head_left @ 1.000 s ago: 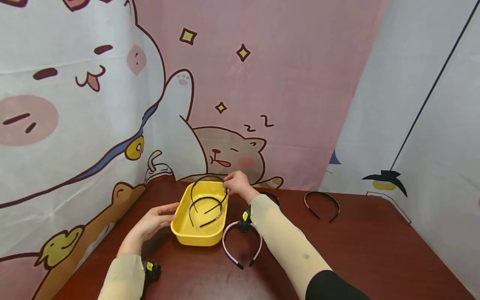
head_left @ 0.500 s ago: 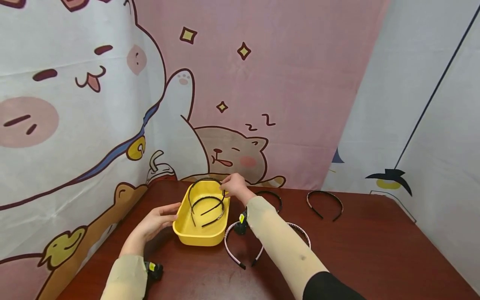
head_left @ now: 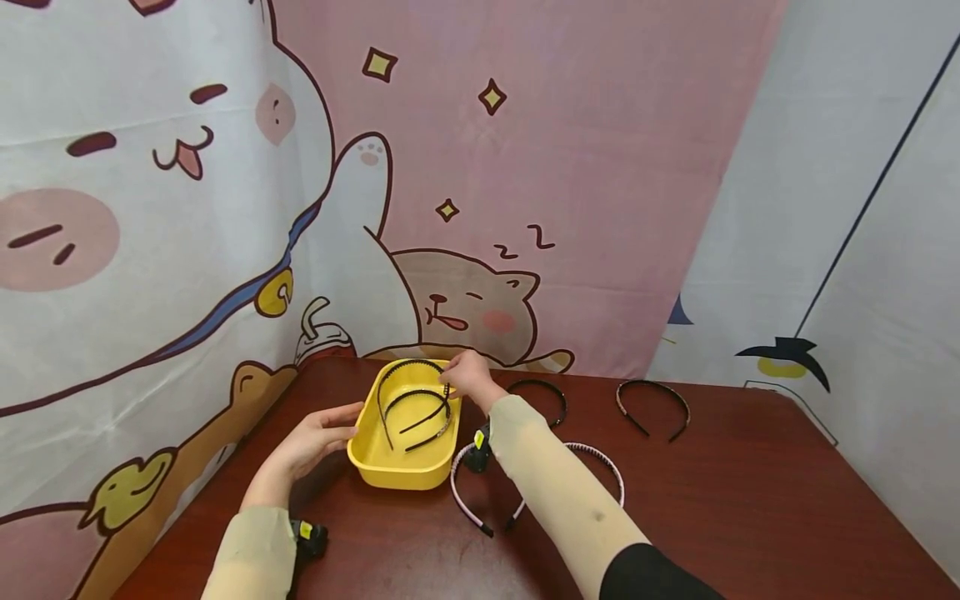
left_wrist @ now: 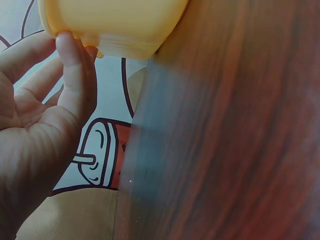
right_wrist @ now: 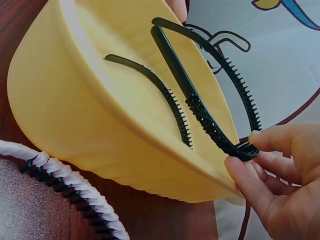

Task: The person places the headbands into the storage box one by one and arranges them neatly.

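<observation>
My right hand point(head_left: 471, 375) pinches a black toothed headband point(right_wrist: 210, 120) with sparkly beading between thumb and fingertips. This headband is held over the far right part of a yellow plastic tub point(head_left: 401, 481), its ends pointing down inside. Another black headband point(right_wrist: 167, 92) lies in the tub, nearer to me. At the tub's left side, my left hand point(head_left: 307, 446) touches the wall near the rim with fairly straight fingers. In the left wrist view, fingertips point(left_wrist: 66, 41) rest against the tub; part of the other fingers is hidden behind it.
Two pale pink headbands point(head_left: 467, 502) lie right of the tub, partly under my right forearm. Farther back are a black headband point(head_left: 557, 395) and a dark patterned one point(head_left: 660, 384). Cartoon-printed cloth point(head_left: 600, 208) borders the dark red table point(head_left: 750, 500).
My right hand has lowered the pinched headband slightly, deeper into the tub. The left hand stays at the tub's side. The second pale headband now shows past my forearm.
</observation>
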The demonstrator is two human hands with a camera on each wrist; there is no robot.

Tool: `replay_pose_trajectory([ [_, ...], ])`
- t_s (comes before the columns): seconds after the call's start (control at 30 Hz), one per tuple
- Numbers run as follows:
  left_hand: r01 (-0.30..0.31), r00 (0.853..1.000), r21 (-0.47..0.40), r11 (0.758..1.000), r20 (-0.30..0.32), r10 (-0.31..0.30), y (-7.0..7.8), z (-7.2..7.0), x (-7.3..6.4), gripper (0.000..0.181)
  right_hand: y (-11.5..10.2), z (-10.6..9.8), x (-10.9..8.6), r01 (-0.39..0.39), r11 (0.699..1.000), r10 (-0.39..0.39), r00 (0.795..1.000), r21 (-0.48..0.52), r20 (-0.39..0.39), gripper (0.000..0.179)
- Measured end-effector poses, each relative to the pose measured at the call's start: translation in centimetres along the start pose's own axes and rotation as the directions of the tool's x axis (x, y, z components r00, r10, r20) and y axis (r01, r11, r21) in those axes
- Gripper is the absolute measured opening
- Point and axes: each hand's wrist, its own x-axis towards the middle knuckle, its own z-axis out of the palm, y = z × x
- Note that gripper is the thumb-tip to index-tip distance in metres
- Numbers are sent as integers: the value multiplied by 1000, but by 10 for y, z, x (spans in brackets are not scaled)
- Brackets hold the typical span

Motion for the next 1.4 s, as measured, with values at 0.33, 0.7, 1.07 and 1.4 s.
replay_pose_trajectory([
  [0.33, 7, 1000, -9, 1000, -12, -7, 1, 1, 0, 58, 5, 4, 1, 34, 999, -35, 999, -18, -15, 9],
  [0.7, -6, 1000, -12, 1000, 1, 6, 2, 1, -3, 59, 4, 4, -1, 47, 998, -48, 999, -40, -9, 5],
  [1.07, -10, 1000, -8, 1000, 4, 10, 2, 1, -2, 56, 2, 4, -3, 50, 995, -51, 999, -86, -7, 7],
  [1.4, 1, 1000, -9, 1000, -2, -1, 0, 1, 0, 55, 2, 3, -4, 38, 997, -37, 999, -63, 13, 8],
])
